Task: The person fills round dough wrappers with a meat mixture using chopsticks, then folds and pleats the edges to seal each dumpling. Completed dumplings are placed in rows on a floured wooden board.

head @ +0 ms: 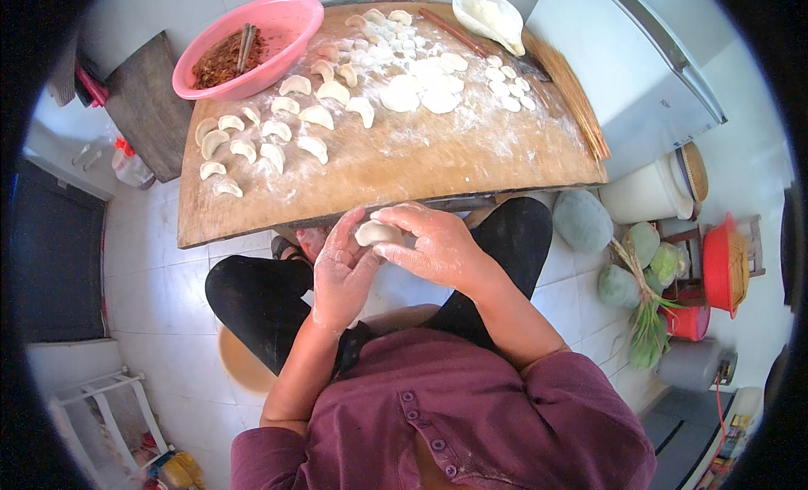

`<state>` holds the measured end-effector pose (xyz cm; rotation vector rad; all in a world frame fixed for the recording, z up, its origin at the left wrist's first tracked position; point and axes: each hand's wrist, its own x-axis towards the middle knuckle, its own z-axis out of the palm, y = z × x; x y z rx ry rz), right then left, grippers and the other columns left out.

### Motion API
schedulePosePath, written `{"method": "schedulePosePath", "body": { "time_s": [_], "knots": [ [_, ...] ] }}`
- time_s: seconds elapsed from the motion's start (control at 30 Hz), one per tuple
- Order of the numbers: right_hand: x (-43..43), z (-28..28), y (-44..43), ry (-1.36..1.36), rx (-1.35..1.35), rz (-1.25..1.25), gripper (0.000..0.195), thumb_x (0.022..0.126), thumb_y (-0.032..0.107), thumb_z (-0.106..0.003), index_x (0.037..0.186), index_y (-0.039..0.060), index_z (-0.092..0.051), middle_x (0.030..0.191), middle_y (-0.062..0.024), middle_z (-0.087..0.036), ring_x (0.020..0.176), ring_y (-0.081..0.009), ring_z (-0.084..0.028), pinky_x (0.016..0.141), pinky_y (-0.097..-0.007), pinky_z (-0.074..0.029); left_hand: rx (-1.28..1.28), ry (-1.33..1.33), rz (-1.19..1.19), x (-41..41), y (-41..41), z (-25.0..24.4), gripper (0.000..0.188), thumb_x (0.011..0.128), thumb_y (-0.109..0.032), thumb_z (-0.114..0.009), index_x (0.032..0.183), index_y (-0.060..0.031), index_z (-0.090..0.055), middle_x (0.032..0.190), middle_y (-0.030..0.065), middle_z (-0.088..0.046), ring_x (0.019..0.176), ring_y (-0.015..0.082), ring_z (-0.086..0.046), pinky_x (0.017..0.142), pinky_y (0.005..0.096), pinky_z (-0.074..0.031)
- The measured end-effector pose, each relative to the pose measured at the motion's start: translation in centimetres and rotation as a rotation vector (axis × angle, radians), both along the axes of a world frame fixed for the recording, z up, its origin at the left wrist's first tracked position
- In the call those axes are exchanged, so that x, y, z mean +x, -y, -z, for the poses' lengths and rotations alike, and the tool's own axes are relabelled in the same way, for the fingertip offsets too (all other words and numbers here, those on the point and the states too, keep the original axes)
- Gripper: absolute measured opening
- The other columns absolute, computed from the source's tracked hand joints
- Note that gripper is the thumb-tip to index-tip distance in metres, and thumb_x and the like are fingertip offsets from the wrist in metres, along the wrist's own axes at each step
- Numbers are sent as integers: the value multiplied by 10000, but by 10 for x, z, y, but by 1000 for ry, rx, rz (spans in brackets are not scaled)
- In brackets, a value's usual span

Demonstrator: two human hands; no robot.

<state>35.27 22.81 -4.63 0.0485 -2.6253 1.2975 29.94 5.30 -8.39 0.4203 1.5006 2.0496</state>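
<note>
Between my two floury hands is a folded dumpling (377, 233), held above my lap just short of the board's near edge. The thumb and fingers of my left hand (344, 269) cup it from the left. My right hand (435, 244) pinches its edge from the right. Ahead lies a wooden board (404, 155) dusted with flour. Several crescent dumplings (315, 116) are spread over its left half. Rolled wrappers (435, 83) overlap near the middle, with small flattened dough discs (508, 86) to their right and floured dough pieces (379, 48) behind.
At the back left stands a pink basin (303, 23) of brown filling (218, 70) with chopsticks (246, 48) in it. A rolling pin (454, 32), a flour scoop (486, 16) and a straw brush (568, 92) lie back right. Large gourds (584, 221) rest on the floor at right.
</note>
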Motion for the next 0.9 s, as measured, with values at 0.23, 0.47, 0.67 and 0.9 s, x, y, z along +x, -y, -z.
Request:
{"method": "schedulePosePath", "body": {
  "time_s": [0.23, 0.47, 0.67, 0.9],
  "knots": [
    [-74, 8, -14, 26, 65, 198, 348, 808, 286, -769, 1061, 54, -713, 904, -145, -732, 853, -363, -700, 790, -419, -559, -23, 36, -180, -16, 6, -10, 674, 949, 32, -560, 1553, -15, -265, 1412, 200, -538, 1225, 243, -605, 987, 339, -522],
    [-158, 21, -21, 63, 439, 308, 345, 840, 370, -739, 1048, 96, -711, 1035, -143, -715, 955, -344, -686, 842, -427, -542, -38, 59, -190, -28, 29, 11, 659, 964, 30, -544, 1554, -28, -254, 1430, 209, -508, 1170, 232, -631, 919, 314, -524],
    [-196, 19, -100, -79, 493, 415, 284, 903, 287, -656, 1142, 146, -716, 1088, -116, -711, 989, -324, -681, 864, -424, -538, 22, 93, -314, -31, 43, 13, 511, 948, 15, -555, 1447, -19, -453, 1312, 167, -625, 1081, 219, -670, 922, 317, -509],
    [-253, 44, -181, 58, 859, 91, 320, 895, 188, -623, 1198, 185, -729, 1168, -91, -705, 1047, -314, -670, 905, -416, -537, -11, 125, -282, -34, 40, 3, 426, 951, 14, -543, 1375, 15, -502, 1267, 160, -648, 1034, 218, -677, 921, 333, -518]
  ]
}}
